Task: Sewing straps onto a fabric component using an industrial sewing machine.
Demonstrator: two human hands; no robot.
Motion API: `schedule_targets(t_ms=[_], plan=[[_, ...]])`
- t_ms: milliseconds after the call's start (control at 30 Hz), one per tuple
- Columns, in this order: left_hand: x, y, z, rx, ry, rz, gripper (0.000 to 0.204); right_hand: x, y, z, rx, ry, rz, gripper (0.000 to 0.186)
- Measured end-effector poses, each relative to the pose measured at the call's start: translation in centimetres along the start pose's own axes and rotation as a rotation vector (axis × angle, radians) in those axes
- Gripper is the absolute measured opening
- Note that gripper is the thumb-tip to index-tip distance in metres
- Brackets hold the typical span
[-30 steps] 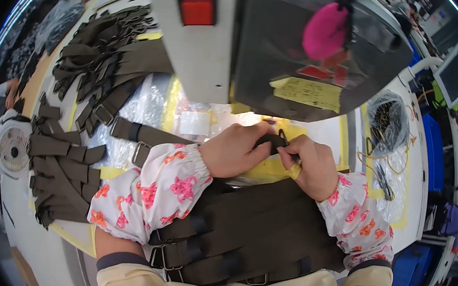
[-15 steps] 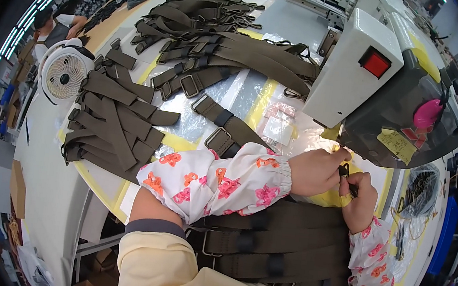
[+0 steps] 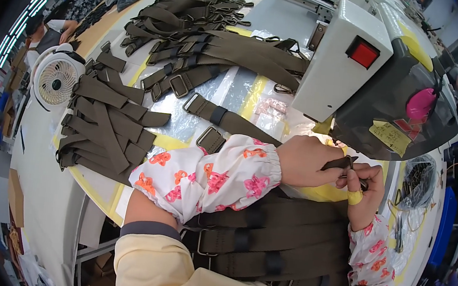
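In front of the sewing machine, my left hand (image 3: pixel 308 162) is closed on the end of a dark olive webbing strap (image 3: pixel 337 164). Close beside it, my right hand (image 3: pixel 368 192) pinches a small dark metal buckle (image 3: pixel 350 163) at the strap's end; whether the webbing passes through it I cannot tell. Yellow tape is wrapped round my right thumb. Under my forearms, several olive straps (image 3: pixel 286 238) with black keepers and metal buckles lie across my lap and the table edge. Another buckled strap (image 3: pixel 231 122) lies flat beyond my left sleeve.
The white machine head (image 3: pixel 345 60) with a red switch and a dark motor cover (image 3: pixel 400 105) stands at the right. Piles of straps (image 3: pixel 114 120) spread over the left and far table. A white fan (image 3: pixel 57 81) stands at the left edge. A person (image 3: pixel 47 40) sits farther off.
My hands have shifted slightly apart; the strap end and metal buckle between them now show more. My right fingers have turned upward around the buckle. The whole view has moved slightly.
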State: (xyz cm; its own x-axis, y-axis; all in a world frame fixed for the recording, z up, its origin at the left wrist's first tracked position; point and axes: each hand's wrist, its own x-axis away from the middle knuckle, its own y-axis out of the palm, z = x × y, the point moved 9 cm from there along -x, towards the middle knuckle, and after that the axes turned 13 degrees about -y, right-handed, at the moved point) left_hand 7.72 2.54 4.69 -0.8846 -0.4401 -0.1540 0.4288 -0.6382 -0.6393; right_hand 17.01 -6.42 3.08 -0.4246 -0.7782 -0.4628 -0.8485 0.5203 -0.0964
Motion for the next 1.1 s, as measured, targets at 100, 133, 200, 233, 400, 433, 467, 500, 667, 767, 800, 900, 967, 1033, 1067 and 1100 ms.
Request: schedule_targets(t_ms=[100, 133, 200, 233, 400, 433, 467, 500, 667, 767, 800, 900, 967, 1033, 1067, 1100], plan=[[0.7, 0.4, 1.0, -0.041, 0.086, -0.016, 0.022, 0.3, 0.9, 1.9, -0.164, 0.220, -0.047, 0.020], [1.1, 0.7, 1.5, -0.252, 0.099, 0.072, 0.024, 0.5, 1.5, 2.1, -0.172, 0.262, -0.114, 0.023], [1.1, 1.6, 2.0, -0.462, 0.131, 0.119, 0.032, 0.7, 2.7, 1.8, -0.116, 0.312, -0.249, 0.032], [1.3, 1.8, 2.1, -0.454, 0.143, 0.106, 0.032, 0.7, 3.4, 1.2, -0.059, 0.315, -0.328, 0.035], [1.7, 1.7, 3.0, -0.320, 0.153, 0.093, 0.021, 1.2, 3.1, 1.8, -0.158, 0.336, -0.213, 0.031], [2.0, 1.4, 3.9, -0.297, 0.240, 0.149, 0.018, 1.4, 2.4, 2.6, -0.137, 0.346, -0.176, 0.031], [2.3, 1.0, 4.7, -0.243, 0.293, 0.164, 0.015, 1.5, 1.5, 3.4, -0.165, 0.354, -0.126, 0.031], [2.2, 0.9, 4.8, -0.221, 0.319, 0.139, 0.015, 1.5, 0.7, 3.8, -0.195, 0.360, -0.076, 0.031], [-0.3, 0.7, -2.0, 0.013, -0.238, -0.042, 0.019, 2.0, 1.2, 3.8, -0.153, 0.521, -0.131, 0.031], [-0.3, 1.2, -1.6, 0.272, -0.093, -0.014, 0.018, 1.7, 2.4, 3.4, -0.158, 0.474, -0.240, 0.030], [-0.3, 1.5, -2.0, 0.277, -0.120, -0.056, 0.021, 1.7, 2.3, 3.5, -0.143, 0.510, -0.220, 0.030], [0.0, 1.6, -2.0, 0.137, -0.121, -0.014, 0.023, 1.8, 2.3, 3.7, -0.136, 0.504, -0.212, 0.032], [0.3, 1.6, -0.2, -0.158, 0.055, 0.031, 0.026, 1.9, 2.5, 4.0, -0.146, 0.462, -0.233, 0.033], [0.9, 2.2, 1.7, -0.444, 0.239, 0.067, 0.029, 2.0, 2.2, 4.4, -0.216, 0.451, -0.186, 0.035], [1.2, 2.6, 2.7, -0.594, 0.308, 0.097, 0.031, 2.1, 2.3, 4.3, -0.215, 0.457, -0.181, 0.035], [1.5, 3.1, 3.6, -0.746, 0.375, 0.133, 0.033, 1.8, 2.3, 4.0, -0.225, 0.495, -0.120, 0.034]])
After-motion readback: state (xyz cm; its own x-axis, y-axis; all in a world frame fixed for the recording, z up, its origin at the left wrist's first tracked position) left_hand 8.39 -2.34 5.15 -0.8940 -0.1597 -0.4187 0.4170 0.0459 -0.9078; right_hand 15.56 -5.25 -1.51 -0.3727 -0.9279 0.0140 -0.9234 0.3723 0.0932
